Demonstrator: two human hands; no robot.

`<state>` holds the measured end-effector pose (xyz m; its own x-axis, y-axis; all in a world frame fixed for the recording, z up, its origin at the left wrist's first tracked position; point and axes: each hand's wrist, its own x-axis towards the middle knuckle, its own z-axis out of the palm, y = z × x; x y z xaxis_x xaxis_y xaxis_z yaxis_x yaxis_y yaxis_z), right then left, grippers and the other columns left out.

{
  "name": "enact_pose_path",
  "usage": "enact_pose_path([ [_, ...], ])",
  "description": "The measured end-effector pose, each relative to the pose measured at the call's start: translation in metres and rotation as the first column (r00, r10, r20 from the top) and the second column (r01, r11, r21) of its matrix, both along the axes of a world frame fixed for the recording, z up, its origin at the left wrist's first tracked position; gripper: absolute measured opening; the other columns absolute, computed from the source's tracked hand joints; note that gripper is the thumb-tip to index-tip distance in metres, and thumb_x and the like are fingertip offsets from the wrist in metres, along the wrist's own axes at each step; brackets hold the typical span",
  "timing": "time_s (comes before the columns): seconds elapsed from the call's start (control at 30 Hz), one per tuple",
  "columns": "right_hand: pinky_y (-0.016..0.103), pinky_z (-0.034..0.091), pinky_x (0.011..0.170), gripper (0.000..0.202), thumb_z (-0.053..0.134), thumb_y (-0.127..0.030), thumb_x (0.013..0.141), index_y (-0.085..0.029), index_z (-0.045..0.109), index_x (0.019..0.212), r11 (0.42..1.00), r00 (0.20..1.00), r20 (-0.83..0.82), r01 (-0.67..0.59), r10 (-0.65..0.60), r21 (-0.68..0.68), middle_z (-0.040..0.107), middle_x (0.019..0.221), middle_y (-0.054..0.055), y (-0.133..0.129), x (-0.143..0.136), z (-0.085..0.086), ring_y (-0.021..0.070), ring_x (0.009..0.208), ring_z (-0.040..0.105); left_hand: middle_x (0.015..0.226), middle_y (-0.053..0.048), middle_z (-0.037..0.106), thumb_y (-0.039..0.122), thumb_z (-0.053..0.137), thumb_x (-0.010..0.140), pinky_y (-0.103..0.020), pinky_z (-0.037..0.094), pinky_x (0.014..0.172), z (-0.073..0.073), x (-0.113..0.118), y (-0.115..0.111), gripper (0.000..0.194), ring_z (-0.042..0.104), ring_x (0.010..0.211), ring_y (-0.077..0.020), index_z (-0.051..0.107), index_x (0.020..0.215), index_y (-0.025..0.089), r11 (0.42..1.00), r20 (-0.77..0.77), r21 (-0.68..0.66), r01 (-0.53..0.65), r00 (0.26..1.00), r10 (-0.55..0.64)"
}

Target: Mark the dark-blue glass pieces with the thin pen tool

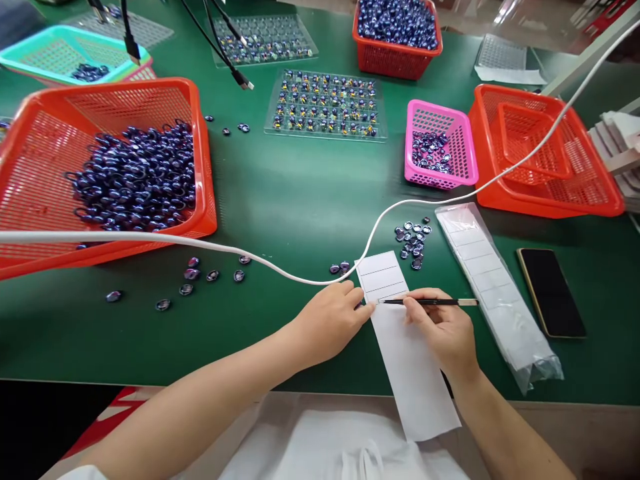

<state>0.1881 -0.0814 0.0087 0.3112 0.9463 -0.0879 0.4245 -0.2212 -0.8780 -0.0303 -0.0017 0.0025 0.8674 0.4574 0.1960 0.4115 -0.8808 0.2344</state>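
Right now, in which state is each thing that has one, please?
Right hand: closed on thin black tool.
Left hand: fingers curled, at the paper's edge.
Paper strip: lined at far end, near end past table edge.
Phone: flat, screen dark.
Large left basket: partly filled.
Pink basket: partly filled.
Far red basket: heaped.
White cable: slack, curving across.

**Two bare hands near each other**

The left arm (215,393) slants in from the lower left; the left hand (330,321) is back up, fingers bent. The right arm (510,423) rises from the lower right; the right hand (447,330) pinches with thumb and fingers.
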Motion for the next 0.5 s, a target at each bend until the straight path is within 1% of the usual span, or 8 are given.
enact_pose_path([
  [0.17, 0.024, 0.053, 0.06, 0.015, 0.07, -0.038, 0.09, -0.023, 0.07, 0.093, 0.999, 0.999, -0.029, 0.04, -0.04, 0.008, 0.069, 0.069, -0.001, 0.0026, 0.0003, 0.0021, 0.0152, 0.062, 0.066, 0.079, -0.006, 0.058, 0.01, 0.05, 0.093, -0.031, 0.041, 0.061, 0.0002, 0.0007, -0.0001, 0.026, 0.05, 0.072, -0.0197, 0.069, 0.11, 0.017, 1.0, 0.021, 0.0, -0.009, 1.0, 0.009],
  [0.5, 0.028, 0.053, 0.06, 0.019, 0.07, -0.04, 0.09, -0.021, 0.07, 0.094, 1.0, 1.0, 0.004, 0.025, -0.025, -0.015, 0.069, 0.069, 0.001, 0.0041, -0.0025, 0.0038, 0.0177, 0.062, 0.067, 0.082, -0.007, 0.059, 0.012, 0.048, 0.095, -0.032, 0.042, 0.062, 0.0003, 0.0005, -0.001, 0.028, 0.05, 0.073, -0.0202, 0.068, 0.113, 0.019, 1.0, 0.027, 0.005, -0.014, 1.0, 0.014],
])
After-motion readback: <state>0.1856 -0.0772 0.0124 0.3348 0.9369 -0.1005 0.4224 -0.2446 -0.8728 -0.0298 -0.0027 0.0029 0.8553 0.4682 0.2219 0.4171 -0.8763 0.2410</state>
